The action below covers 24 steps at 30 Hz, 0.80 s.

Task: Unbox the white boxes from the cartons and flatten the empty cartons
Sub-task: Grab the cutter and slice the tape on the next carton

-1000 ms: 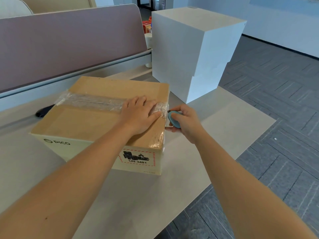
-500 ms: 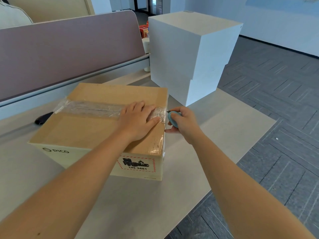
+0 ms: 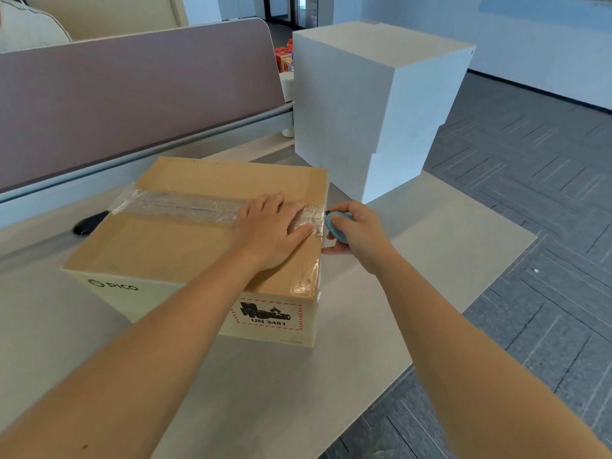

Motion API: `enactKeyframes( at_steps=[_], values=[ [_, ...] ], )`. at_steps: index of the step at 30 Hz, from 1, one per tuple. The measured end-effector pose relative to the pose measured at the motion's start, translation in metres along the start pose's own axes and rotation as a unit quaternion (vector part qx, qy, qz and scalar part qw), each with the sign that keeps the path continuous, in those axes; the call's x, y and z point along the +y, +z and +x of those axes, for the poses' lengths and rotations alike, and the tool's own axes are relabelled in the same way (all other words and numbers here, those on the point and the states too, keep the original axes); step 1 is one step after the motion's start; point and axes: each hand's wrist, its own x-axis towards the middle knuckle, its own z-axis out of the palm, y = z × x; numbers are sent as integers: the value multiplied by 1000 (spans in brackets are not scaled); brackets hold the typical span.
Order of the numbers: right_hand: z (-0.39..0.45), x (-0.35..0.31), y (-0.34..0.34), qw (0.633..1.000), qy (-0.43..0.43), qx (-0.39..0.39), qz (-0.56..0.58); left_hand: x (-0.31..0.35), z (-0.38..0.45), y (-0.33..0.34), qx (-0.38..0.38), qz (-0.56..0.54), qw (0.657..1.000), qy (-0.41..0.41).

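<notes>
Carton (image 3: 212,246) sits taped shut on the table (image 3: 414,293). The left hand (image 3: 268,231) presses flat on the tape (image 3: 178,208); the right hand (image 3: 356,231) grips a small blue cutter (image 3: 334,226) at its edge. A slip could nick those fingers, and a deep cut could score whatever is inside.

A sealed carton (image 3: 198,246) sits on the tabletop (image 3: 414,293), clear tape (image 3: 175,208) along its top seam. The left hand (image 3: 268,233) lies flat on the tape near the right edge. The right hand (image 3: 357,233) grips a blue cutter (image 3: 334,228) against that edge. Two stacked white boxes (image 3: 374,104) stand behind, beside a partition (image 3: 132,94).
</notes>
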Motion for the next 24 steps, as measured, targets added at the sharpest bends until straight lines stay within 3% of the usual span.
enactKeyframes(
  at_steps=[15, 20, 24],
  values=[
    [-31, 11, -4, 997, -7, -66, -32, 0, -1, -1, 7, -3, 1000, -2],
    [-29, 10, -11, 998, 37, 17, 44, -1, -2, 0, -7, -4, 1000, -5],
    [-22, 3, -22, 997, 28, 75, 12, 9, -4, 2, -6, -24, 999, -34]
  ],
)
